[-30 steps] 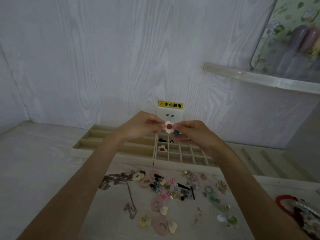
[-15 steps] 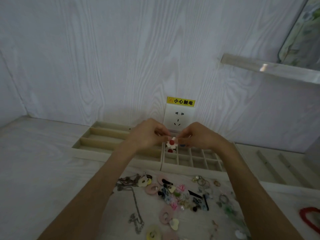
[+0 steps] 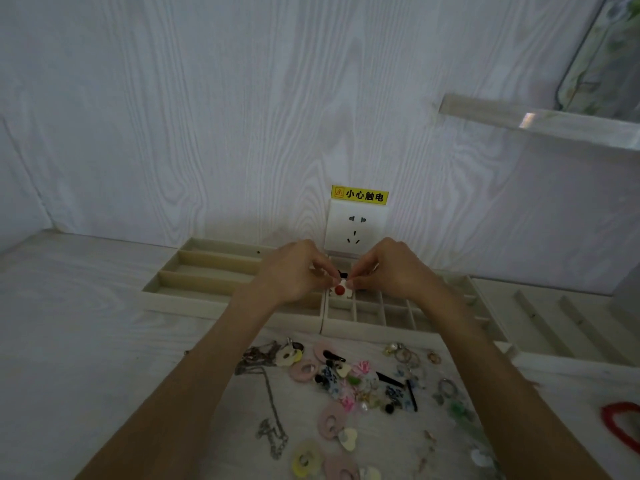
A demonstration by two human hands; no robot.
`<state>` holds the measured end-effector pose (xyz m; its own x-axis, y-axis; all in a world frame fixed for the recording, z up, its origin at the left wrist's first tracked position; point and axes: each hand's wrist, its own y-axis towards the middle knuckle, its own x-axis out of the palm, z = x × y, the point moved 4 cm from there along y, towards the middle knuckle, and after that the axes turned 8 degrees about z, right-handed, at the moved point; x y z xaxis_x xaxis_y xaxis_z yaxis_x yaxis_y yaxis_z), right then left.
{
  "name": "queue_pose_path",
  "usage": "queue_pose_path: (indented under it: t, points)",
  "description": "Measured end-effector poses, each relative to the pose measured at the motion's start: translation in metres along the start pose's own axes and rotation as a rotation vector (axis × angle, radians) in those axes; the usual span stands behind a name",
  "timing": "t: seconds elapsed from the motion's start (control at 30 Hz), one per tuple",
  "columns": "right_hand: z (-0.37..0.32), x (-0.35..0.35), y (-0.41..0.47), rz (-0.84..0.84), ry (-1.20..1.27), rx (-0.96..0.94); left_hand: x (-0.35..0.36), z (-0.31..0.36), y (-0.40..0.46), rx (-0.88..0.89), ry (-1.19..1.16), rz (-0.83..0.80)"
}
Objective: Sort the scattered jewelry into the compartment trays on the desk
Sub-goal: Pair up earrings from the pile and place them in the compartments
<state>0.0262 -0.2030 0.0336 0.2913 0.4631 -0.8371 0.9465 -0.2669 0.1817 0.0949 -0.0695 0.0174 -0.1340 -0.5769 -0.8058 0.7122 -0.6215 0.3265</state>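
- Head view: a pale desk [image 3: 86,327] with a wood-grain finish meets a white wood-grain wall [image 3: 242,98] along its far edge.
- On that wall, just above the desk's far edge, sits a white power socket [image 3: 356,229] with a yellow warning label [image 3: 360,195] over it.
- A clear shelf [image 3: 540,121] juts from the wall toward the right, with a flower-patterned board [image 3: 606,53] above it.
- Two beige compartment trays stand side by side at the far edge: the left tray [image 3: 207,271] has long slots, the right tray [image 3: 388,311] a grid of small squares.
- The left hand [image 3: 294,271] and the right hand [image 3: 394,268] meet over the near left part of the right tray; the fingers of both are curled, pinching a white flower earring with a red centre [image 3: 340,289] between them.
- The earring sits at one of the grid's small squares; whether it touches the bottom I cannot tell.
- The scattered jewelry [image 3: 349,386] lies in a loose heap near the desk's front edge: pink rings, a chain, small coloured pieces.
- A red bracelet [image 3: 620,424] lies at the right edge.
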Motion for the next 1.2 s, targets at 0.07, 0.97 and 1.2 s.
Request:
queue_pose_path:
  t: [0.07,0.97,1.2]
  points:
    - [0.0,0.004,0.001,0.002,-0.028,-0.017,0.0,0.0,0.0,-0.017,0.0,-0.021]
    - [0.022,-0.003,0.004,-0.155,-0.179,0.127,0.009,-0.004,0.002,-0.103,-0.101,-0.138]
    - [0.021,-0.009,0.001,-0.161,0.015,0.002,0.011,-0.004,0.003,-0.096,-0.088,-0.156]
